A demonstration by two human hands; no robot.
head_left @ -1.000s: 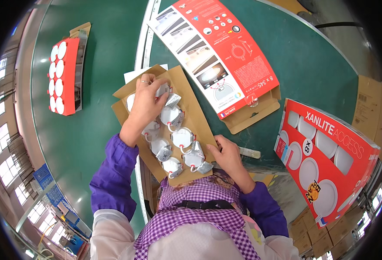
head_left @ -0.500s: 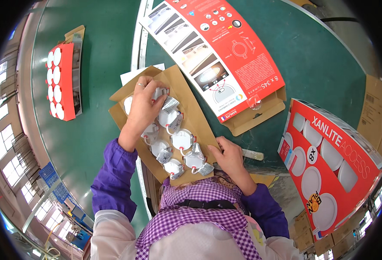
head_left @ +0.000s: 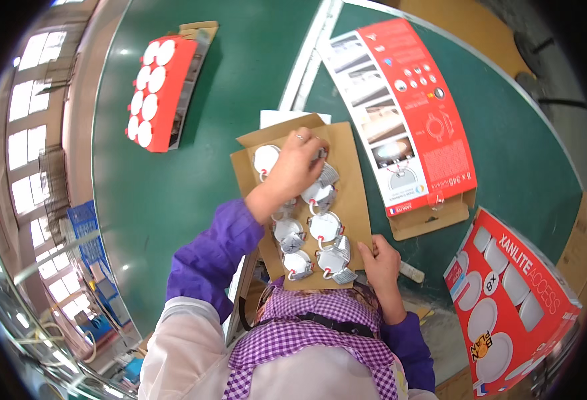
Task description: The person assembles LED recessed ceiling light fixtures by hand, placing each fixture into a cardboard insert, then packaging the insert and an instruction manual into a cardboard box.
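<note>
A brown cardboard insert with folded edges lies in front of me, its near end against my apron. Several round white downlights sit in it in two columns, with metal clips, short white cables and printed tags. My left hand reaches across the far end, its fingers closed on the far right downlight, which they partly cover. Just left of that hand is another downlight. My right hand grips the insert's right edge near its near corner, thumb toward the card; its fingertips are partly hidden.
A red and white printed box with an open cardboard flap lies right of the insert. Farther right stands a red box with windows. At the far left is a red panel of white discs. A white-handled tool lies beside my right hand.
The view has shifted, so the whole table scene sits farther right in the picture. My left hand stays at the far right downlight, and my right hand stays at the insert's edge.
</note>
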